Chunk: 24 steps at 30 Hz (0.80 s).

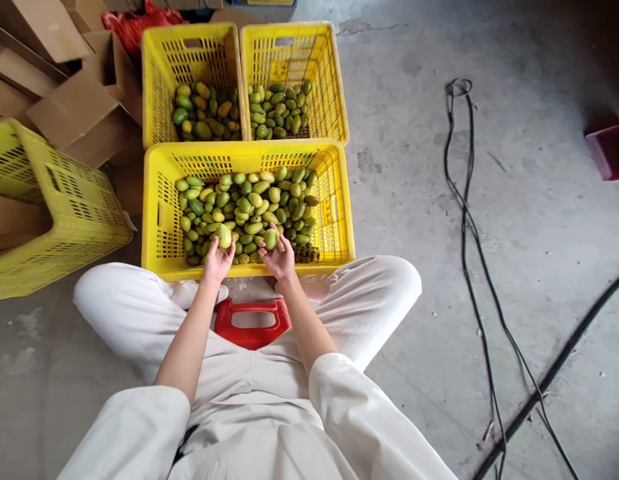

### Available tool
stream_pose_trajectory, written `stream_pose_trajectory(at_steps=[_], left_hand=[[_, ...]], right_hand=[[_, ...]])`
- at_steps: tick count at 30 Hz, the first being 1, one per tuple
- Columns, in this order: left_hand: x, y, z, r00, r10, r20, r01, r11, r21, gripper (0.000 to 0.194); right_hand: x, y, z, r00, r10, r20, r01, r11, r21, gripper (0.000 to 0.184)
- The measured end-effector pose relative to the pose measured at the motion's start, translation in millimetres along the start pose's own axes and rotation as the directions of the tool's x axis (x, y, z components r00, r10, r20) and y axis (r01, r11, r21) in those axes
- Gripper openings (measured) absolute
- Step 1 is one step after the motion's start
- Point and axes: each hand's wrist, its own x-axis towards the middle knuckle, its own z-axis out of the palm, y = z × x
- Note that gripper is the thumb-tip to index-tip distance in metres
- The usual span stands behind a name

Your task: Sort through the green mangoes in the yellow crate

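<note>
Head view: seated person, legs spread around the near side of a front yellow crate [162, 269].
Left hand: left hand [218, 263] turned up, fingers closed around a pale yellow-green mango [224, 236].
Right hand: right hand [280, 259] likewise turned up, thumb and fingers gripping a green mango [270, 239].
Spacing: hands apart; both held fruits above the near part of the front crate.
Front crate contents: loose mangoes [244, 203], green to yellow, piled.
Behind it: back-left crate [153, 93] and back-right crate [339, 73], side by side, both partly filled with similar fruit.
Between legs: red plastic piece [252, 339] with handle slot.
Far left: cardboard boxes [74, 113].
Right floor: thick black cable [580, 333].
</note>
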Motion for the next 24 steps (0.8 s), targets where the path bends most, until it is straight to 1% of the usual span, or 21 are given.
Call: stream_pose_trajectory(at_steps=[2,3,5,6,9,11,13,16,19,21,24], left_hand=[[1,0,-1.8,1.0,-0.005,0.03,0.005,1.0,0.002,0.041],[2,0,-2.7,0.999,-0.007,0.04,0.007,1.0,0.002,0.042],[3,0,-4.0,0.999,-0.009,0.041,0.009,1.0,-0.001,0.041],[4,0,-4.2,0.999,-0.01,0.035,0.01,1.0,-0.003,0.04],[3,0,-3.3,1.0,-0.007,0.01,0.008,1.0,-0.006,0.037],[1,0,-2.0,1.0,-0.001,-0.004,0.001,1.0,0.008,0.035],[-1,0,-1.1,1.0,0.001,-0.012,0.0,0.999,0.032,0.034],[-2,0,-0.7,1.0,0.003,-0.007,-0.003,0.999,0.038,0.033],[-1,0,-0.8,1.0,0.012,0.008,-0.012,1.0,0.005,0.035],[0,0,-1.1,1.0,0.013,0.019,-0.013,1.0,-0.006,0.035],[-1,-1,-2.8,0.999,0.0,0.04,-0.001,1.0,0.013,0.034]], right_hand=[[0,1,1,1.0,0.001,0.02,0.0,1.0,-0.027,0.027],[1,1,1,1.0,0.008,0.015,-0.008,0.999,-0.036,0.025],[4,2,2,0.999,0.03,-0.023,-0.031,0.999,-0.042,0.014],[6,2,3,0.998,0.037,-0.047,-0.038,0.999,-0.038,0.017],[9,-1,2,0.994,0.042,-0.099,-0.043,0.999,-0.009,0.036],[10,-5,0,0.993,0.054,-0.109,-0.054,0.999,0.007,0.04],[9,-7,-3,0.994,0.061,-0.092,-0.06,0.998,0.013,0.039],[10,-7,-6,0.998,0.031,-0.048,-0.03,0.999,0.014,0.03],[13,-4,-7,0.997,-0.013,-0.081,0.014,1.0,0.015,0.021],[14,-1,-7,0.991,-0.05,-0.127,0.052,0.998,0.018,0.023],[15,0,-8,0.983,-0.086,-0.162,0.092,0.995,0.027,0.033]])
